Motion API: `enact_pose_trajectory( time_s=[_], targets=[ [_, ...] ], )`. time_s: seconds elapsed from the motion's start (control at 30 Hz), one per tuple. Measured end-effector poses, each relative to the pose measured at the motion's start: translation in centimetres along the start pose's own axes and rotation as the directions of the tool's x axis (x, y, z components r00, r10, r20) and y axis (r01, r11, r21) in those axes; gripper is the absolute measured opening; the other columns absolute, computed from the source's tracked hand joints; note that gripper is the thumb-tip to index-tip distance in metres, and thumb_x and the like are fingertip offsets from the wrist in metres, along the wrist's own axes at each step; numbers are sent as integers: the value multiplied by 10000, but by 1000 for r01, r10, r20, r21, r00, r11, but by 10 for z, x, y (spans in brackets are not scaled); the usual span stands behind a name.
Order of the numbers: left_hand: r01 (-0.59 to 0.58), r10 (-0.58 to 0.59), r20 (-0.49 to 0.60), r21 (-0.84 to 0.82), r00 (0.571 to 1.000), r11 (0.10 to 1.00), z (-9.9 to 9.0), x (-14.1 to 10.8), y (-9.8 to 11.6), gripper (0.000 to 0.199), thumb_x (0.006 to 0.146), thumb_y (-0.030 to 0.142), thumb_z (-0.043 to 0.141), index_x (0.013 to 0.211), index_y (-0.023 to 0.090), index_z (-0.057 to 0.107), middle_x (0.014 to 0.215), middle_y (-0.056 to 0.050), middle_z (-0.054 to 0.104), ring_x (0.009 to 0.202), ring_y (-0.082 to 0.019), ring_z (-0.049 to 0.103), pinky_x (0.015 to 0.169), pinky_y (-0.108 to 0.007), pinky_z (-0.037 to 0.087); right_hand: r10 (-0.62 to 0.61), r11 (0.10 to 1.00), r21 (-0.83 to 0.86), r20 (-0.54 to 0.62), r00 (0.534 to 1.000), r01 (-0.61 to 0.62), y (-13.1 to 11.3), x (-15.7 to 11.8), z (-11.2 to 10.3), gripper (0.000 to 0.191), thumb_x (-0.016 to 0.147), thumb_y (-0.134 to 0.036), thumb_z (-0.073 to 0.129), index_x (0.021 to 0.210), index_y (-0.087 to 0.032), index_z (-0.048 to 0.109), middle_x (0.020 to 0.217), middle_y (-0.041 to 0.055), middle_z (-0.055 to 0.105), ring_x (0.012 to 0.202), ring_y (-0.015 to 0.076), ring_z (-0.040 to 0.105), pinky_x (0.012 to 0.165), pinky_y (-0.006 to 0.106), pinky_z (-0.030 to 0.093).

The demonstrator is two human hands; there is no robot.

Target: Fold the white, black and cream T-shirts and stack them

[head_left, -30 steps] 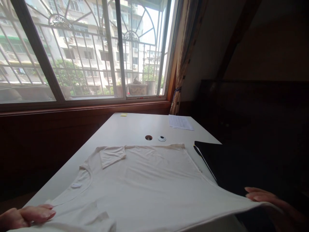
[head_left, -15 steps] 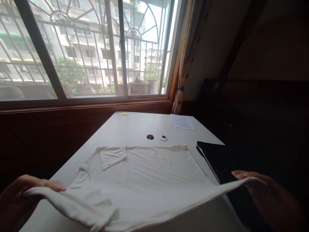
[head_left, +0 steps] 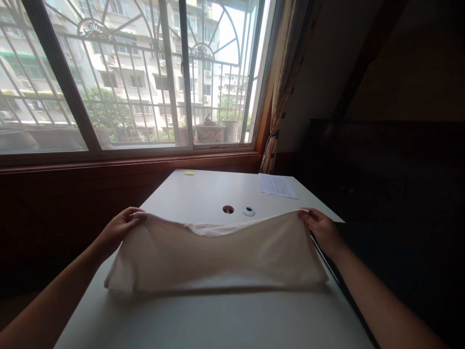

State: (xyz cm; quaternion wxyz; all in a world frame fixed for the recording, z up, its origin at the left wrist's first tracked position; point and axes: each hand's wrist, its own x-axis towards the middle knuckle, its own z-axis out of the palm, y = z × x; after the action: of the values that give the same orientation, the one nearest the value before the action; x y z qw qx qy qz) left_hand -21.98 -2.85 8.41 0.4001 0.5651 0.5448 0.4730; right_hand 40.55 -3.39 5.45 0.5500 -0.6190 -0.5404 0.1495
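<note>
A white T-shirt point(head_left: 221, 259) is held up by one edge over the white table point(head_left: 214, 320), its lifted part hanging like a sheet and sagging in the middle. My left hand point(head_left: 127, 224) pinches the left end of that edge. At the right end, my right hand point(head_left: 321, 230) grips the other corner between thumb and fingers. Behind the raised cloth only a thin strip of the rest of the shirt shows; most of it is hidden.
Beyond the shirt are a round hole point(head_left: 228, 209) in the tabletop and a white ring-shaped cover point(head_left: 248, 211). Printed paper point(head_left: 278, 186) and a yellow note point(head_left: 189, 172) lie at the far edge. A barred window point(head_left: 145, 77) and curtain point(head_left: 274, 116) stand behind.
Both hands have moved forward and inward with the near edge of the shirt, folding it over toward the far side. The shirt's sleeve and collar are now covered.
</note>
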Motion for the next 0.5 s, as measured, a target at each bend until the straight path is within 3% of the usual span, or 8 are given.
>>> enact_pose_trajectory(
  time_s=[0.1,0.27,0.4,0.5],
  targets=[
    [68,-68,-18,17,998,998,7,34,-31,662,615,625,845,1028,145,653,850,-45,715,730,-222,670,617,-294,507,34,999,17,119,992,-37,24,17,28,479,804,-624,650,1007,-198,732,997,72,762,935,235,689,838,331,538],
    [109,-108,-13,206,994,973,11,63,-67,680,599,678,802,1004,146,681,861,-57,724,824,-266,685,669,-310,509,84,991,-111,131,988,-70,66,29,56,382,787,-529,654,937,-190,748,932,85,772,910,258,691,841,366,521],
    [110,-118,0,359,993,927,7,75,-71,713,637,696,767,1091,151,688,919,-77,736,861,-290,697,709,-333,518,125,972,-214,101,987,-101,86,34,61,387,790,-501,628,981,-186,748,920,91,770,864,251,697,773,352,521],
    [-11,-12,47,460,999,888,8,84,-65,700,673,712,730,1121,175,706,1016,-97,738,901,-296,701,805,-370,534,134,951,-292,83,987,-105,92,35,63,385,803,-479,612,1019,-188,740,914,88,761,815,238,696,715,334,511]
  ],
)
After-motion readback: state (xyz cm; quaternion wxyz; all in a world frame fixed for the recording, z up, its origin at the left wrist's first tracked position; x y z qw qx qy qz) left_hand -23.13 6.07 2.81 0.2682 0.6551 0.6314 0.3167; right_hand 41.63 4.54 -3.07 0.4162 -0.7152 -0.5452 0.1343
